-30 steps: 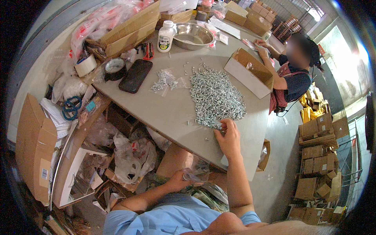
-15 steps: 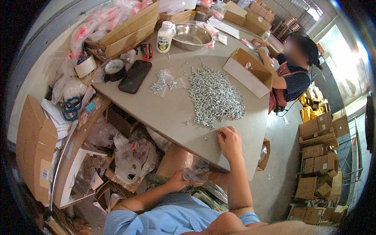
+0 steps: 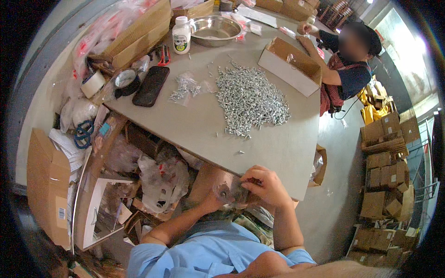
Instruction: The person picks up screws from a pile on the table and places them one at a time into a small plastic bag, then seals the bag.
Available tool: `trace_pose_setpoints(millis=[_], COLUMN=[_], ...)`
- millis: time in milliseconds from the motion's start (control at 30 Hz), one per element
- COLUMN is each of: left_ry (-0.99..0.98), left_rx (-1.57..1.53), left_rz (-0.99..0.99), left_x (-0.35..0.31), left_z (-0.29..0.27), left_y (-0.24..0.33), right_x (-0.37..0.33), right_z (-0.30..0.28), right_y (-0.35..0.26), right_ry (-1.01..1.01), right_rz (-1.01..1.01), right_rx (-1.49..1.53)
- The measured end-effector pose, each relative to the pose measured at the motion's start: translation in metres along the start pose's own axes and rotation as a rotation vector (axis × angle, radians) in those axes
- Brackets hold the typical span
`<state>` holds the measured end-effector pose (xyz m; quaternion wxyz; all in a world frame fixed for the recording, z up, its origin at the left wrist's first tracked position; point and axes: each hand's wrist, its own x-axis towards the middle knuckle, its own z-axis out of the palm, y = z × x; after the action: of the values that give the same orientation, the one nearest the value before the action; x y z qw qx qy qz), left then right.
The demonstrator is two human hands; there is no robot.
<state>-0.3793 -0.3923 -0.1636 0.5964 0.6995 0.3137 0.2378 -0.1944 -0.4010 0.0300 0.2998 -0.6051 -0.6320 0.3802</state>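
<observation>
Below the table's front edge, my left hand [image 3: 214, 200] is closed on a small clear plastic bag [image 3: 228, 191], held low in front of me. My right hand [image 3: 268, 186] is at the table edge, close beside the bag, its fingers curled together. What they pinch, if anything, is too small to make out. A large pile of silver screws [image 3: 250, 99] lies on the grey table [image 3: 185, 127] beyond my hands. One loose screw [image 3: 240, 152] rests apart from the pile, near the edge. Left of the pile are small clear bags with screws in them [image 3: 187, 89].
A black phone [image 3: 151, 86], tape rolls [image 3: 126, 83], a white bottle [image 3: 181, 36] and a steel bowl [image 3: 215, 31] stand along the far left. An open cardboard box [image 3: 291, 67] sits at the right, with a co-worker [image 3: 345, 78] behind it. Plastic bags [image 3: 162, 183] fill the space below.
My right hand has drawn back from the tabletop near the pile to beside the bag in my left hand. The whole view has shifted a little.
</observation>
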Motion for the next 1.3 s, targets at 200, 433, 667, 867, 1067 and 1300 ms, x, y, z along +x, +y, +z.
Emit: trace_pose_setpoints(millis=[200,433,667,867,1067,1300], left_ry=[0.005,0.012,-0.322,-0.385,-0.054,0.133], left_rx=[0.376,0.085,-0.361,-0.234,-0.331,0.171], left_rz=[0.076,-0.071,-0.215,-0.100,0.050,0.313], left_x=[-0.008,-0.019,-0.038,-0.025,-0.021,0.000], left_z=[-0.003,-0.058,-0.110,-0.100,-0.089,-0.080], left_y=[-0.004,-0.013,0.127,0.157,0.157,0.182], right_x=[-0.006,-0.013,-0.010,-0.012,-0.018,-0.027], right_z=[0.008,0.030,0.063,0.054,0.038,0.015], right_y=[0.007,0.011,-0.035,-0.038,-0.029,-0.034], right_ry=[0.078,0.118,-0.009,0.011,0.154,0.216], right_rz=[-0.061,-0.223,-0.667,-0.678,-0.580,-0.311], right_rx=[-0.002,-0.178,-0.301,-0.242,-0.016,0.093])
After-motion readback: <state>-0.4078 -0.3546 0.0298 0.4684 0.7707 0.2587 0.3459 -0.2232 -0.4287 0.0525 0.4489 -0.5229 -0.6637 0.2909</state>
